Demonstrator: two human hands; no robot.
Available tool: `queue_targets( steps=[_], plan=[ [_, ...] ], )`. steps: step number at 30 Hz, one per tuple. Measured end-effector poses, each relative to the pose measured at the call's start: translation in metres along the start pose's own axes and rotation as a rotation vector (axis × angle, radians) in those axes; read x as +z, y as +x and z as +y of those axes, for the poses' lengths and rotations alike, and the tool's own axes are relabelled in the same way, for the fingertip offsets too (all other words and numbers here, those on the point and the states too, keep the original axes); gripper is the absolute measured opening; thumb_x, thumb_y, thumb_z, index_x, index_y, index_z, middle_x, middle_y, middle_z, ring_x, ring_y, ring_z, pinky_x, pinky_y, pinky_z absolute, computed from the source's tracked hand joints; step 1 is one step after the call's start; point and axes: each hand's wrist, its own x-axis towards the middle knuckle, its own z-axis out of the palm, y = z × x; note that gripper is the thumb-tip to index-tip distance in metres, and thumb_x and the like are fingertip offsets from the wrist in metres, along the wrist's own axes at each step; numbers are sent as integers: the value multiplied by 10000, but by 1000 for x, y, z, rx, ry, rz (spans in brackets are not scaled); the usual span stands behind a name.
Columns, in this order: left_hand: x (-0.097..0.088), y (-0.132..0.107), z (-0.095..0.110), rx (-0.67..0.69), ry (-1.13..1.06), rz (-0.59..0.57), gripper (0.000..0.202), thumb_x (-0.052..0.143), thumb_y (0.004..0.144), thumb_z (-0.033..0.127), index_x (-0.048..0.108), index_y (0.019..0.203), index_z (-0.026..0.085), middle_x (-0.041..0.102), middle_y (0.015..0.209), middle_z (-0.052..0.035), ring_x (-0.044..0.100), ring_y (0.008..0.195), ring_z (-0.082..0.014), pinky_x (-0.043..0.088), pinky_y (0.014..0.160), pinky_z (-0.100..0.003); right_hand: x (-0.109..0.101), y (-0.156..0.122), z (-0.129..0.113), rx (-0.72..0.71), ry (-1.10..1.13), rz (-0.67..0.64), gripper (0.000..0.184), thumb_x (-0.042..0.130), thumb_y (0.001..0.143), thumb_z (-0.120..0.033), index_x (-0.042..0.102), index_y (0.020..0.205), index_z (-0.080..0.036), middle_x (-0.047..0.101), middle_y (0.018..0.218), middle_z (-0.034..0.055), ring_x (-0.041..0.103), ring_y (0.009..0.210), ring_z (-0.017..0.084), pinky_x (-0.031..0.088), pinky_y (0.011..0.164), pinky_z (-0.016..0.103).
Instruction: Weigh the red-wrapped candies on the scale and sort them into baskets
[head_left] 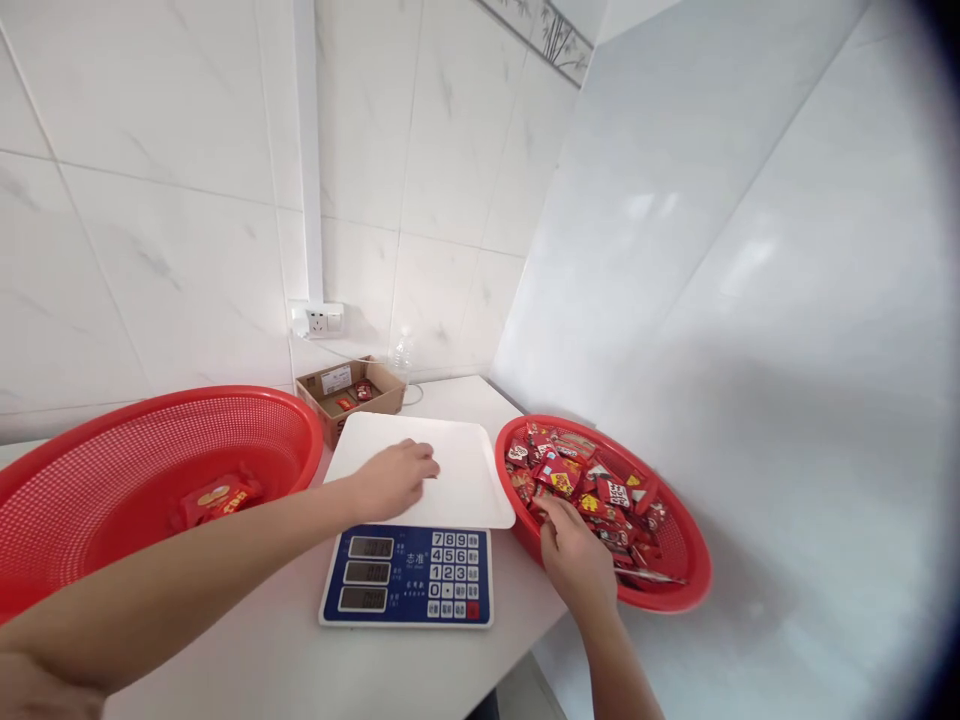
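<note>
My left hand point(395, 482) is over the white weighing tray point(457, 495) of a digital price scale point(409, 578). Its fingers curl together, and whatever may be under them is hidden. At the left edge of a red plastic basket point(694, 590), my right hand point(576, 555) reaches in with thumb and forefinger slightly apart, beside small red snack packets point(592, 500). I see no packet clearly gripped in it. The packets lie in a loose heap. Three small displays on the scale are lit faintly, beside a keypad.
A larger red perforated basket point(300, 430) stands at the left with a few red packets point(217, 497) inside. Behind the scale are an open cardboard box point(386, 400) holding small red packets, a clear plastic bottle point(402, 352) and a wall socket point(318, 320). Walls close off the back and right.
</note>
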Motion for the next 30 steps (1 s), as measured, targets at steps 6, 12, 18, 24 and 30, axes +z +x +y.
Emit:
queue_targets(
  steps=[6,12,18,24,30],
  plan=[
    [-40,-94,-49,-385,98,90,391,310,894,197,620,1132,203,582,1296,-106,548,1154,-284,477,953,-470,-2,-1,-3,9,-17,-16,400,342,886,-172,630,1154,-247,637,1254,14,659,998,177,494,647,252],
    [-17,-174,-68,-456,131,50,290,464,833,278,726,957,267,706,1143,-77,535,1229,-348,402,1047,-555,-6,-1,-6,45,-6,-57,412,332,894,-173,624,1173,-253,619,1275,15,657,997,187,499,667,277],
    [23,-170,-31,-480,97,218,477,410,909,460,590,1271,206,556,1379,-115,443,1325,-325,384,1062,-553,-5,0,-6,61,3,-80,415,354,882,-166,632,1179,-252,611,1278,33,658,957,172,497,682,268],
    [55,-131,15,-344,10,370,493,442,929,448,456,1389,272,428,1488,-91,358,1382,-303,425,1050,-491,-4,-1,-5,42,1,-94,425,337,891,-164,608,1207,-248,599,1300,27,648,991,180,481,706,273],
    [96,-132,15,-372,-33,568,554,431,949,348,266,1472,269,310,1545,-133,257,1429,-287,386,1083,-473,-5,0,-8,36,-50,-85,415,339,895,-166,601,1207,-245,598,1291,33,647,963,173,450,656,253]
  ],
)
